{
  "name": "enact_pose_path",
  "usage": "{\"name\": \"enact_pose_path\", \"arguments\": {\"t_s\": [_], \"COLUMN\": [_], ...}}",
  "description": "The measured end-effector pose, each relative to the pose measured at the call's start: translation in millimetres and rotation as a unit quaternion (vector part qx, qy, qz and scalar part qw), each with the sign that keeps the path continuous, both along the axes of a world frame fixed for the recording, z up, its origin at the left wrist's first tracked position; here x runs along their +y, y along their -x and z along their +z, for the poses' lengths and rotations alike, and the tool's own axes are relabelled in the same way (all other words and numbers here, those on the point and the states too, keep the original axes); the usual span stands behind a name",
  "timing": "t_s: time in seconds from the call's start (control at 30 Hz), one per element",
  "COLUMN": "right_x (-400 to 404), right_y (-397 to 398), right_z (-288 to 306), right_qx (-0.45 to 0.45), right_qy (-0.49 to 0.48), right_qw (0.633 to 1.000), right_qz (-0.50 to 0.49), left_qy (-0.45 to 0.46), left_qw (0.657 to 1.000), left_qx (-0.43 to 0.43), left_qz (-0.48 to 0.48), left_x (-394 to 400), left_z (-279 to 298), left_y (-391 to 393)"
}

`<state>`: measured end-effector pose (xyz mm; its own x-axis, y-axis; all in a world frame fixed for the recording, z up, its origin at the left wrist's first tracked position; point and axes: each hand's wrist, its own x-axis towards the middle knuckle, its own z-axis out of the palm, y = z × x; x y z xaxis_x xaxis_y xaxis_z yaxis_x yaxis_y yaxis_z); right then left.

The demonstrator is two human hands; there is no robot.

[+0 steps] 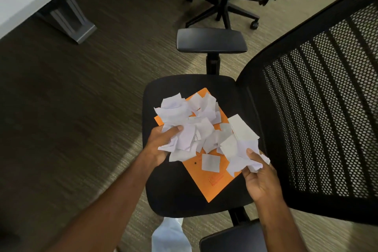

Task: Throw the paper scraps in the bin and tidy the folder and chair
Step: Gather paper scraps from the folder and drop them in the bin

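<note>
Left hand [161,141] and right hand [258,172] are each gripping a bunch of paper scraps [196,129], gathering the pile lying on the orange folder [212,182] on the chair [184,190] seat. No bin showing. Risk: loose overfilled handfuls shedding scraps onto the floor [81,108] while carrying.

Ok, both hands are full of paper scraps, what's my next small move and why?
Probably gather the loose square scrap off the orange folder: the left hand and right hand already grip bunches, but pieces lie loose on the chair seat, and no bin is in view.
</note>
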<state>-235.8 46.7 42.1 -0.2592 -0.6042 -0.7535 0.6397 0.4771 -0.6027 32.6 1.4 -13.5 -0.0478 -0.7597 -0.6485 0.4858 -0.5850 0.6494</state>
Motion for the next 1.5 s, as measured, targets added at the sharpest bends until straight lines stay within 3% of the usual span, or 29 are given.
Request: {"name": "enact_pose_path", "arguments": {"t_s": [0.2,0.37,0.53,0.67,0.87,1.17,1.3,1.5], "right_x": [-14.4,-29.2,-35.9,-35.2,-23.7,41.1,77.1,142.5], "right_y": [-6.5,-18.7,-59.9,-114.3,-222.0,-364.2,-426.8,-536.6], "right_z": [18.0,38.4,56.0,66.0,78.1,78.1,71.7,61.5], "right_qx": [0.000,0.028,0.032,0.018,-0.006,-0.037,-0.035,-0.021], "right_qy": [0.034,0.054,0.059,0.061,0.074,0.096,0.070,0.092], "right_qw": [0.999,0.996,0.989,0.981,0.966,0.908,0.892,0.834], "right_qz": [0.037,0.069,0.128,0.185,0.248,0.407,0.445,0.543], "left_qy": [0.045,0.079,0.060,0.070,0.084,0.083,0.094,0.084], "left_qw": [0.996,0.992,0.992,0.990,0.974,0.933,0.902,0.845], "left_qx": [0.076,0.092,0.114,0.073,0.098,0.115,0.109,0.114], "left_qz": [0.014,0.019,0.012,0.098,0.186,0.330,0.406,0.515], "left_x": [9.7,32.8,65.4,96.9,151.4,271.7,332.3,429.3], "left_z": [31.9,56.7,67.8,65.4,69.9,72.6,64.5,44.5], "left_y": [-20.8,-50.1,-103.4,-148.2,-221.3,-321.7,-364.0,-429.2]}}
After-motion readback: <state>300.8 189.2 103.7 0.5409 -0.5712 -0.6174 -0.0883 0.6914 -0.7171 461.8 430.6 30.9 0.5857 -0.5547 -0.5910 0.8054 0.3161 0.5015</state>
